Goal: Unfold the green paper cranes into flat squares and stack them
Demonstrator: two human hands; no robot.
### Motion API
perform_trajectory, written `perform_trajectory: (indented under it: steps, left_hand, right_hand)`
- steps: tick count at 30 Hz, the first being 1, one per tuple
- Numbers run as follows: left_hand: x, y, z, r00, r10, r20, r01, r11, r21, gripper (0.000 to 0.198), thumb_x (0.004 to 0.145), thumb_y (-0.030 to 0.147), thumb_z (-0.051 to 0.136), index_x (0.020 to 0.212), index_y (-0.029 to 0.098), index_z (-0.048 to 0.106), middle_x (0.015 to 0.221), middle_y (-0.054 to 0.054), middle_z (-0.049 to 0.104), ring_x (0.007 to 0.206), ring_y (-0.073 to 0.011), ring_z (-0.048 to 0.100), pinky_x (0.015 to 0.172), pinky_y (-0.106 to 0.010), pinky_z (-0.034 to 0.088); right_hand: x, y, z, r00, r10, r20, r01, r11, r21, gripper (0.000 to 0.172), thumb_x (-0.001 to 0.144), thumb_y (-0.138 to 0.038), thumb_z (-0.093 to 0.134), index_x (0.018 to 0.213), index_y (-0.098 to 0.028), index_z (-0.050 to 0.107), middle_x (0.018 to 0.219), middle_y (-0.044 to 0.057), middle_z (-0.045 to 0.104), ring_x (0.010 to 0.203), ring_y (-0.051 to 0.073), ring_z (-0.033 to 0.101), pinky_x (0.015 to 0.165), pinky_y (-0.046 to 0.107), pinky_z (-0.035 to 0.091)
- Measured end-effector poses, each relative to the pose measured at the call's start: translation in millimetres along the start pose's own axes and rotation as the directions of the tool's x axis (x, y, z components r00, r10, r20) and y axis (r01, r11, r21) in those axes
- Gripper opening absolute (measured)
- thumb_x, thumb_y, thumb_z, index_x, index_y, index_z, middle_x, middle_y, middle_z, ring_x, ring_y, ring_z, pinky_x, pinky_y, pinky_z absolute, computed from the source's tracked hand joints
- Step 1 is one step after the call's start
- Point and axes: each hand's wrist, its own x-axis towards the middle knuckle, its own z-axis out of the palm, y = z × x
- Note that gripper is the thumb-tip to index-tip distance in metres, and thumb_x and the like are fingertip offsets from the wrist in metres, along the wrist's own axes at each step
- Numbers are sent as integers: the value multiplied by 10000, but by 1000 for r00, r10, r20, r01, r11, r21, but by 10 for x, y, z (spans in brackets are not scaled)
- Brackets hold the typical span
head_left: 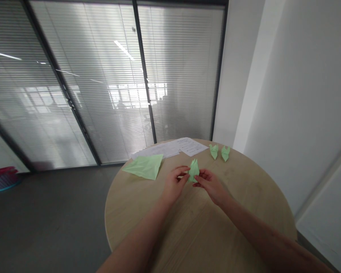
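A small piece of folded green origami paper [193,169] is held up between my two hands, its split points facing away from me. My left hand [176,179] pinches its left side between thumb and fingers. On the right edge, my right hand [210,183] grips it, with the thumb on the near face and fingers curled behind. Two finished-looking green origami figures [214,151] stand side by side at the back right. A creased green paper sheet [144,166] lies to the left of my hands.
Printed white sheets [191,146] lie along the far edge of the round wooden table [193,235]. Beyond stands a glass partition with blinds [182,76]. A white wall [307,94] rises at right. Pink and blue baskets [2,179] sit on the floor at far left.
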Motion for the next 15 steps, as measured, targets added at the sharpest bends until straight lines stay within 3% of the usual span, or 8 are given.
perform_trajectory:
  steps: [5,15]
  left_hand:
    - [-15,33,-8,999,44,16,-45,998,34,272,870,241,655,1113,211,773,1268,-108,669,869,-164,703,682,-256,581]
    - [2,-30,-2,997,19,73,-16,999,-40,127,845,288,728,904,179,752,1181,-107,682,1064,-221,673,787,-286,598]
  right_hand:
    - [5,12,-4,1000,1,1,-1,1000,12,428,704,-538,854,938,-222,686,936,43,717,875,219,695,789,384,615]
    - [51,84,-64,998,-56,-22,54,996,-65,348,715,-482,850,912,-229,713,916,40,735,852,221,697,775,383,600]
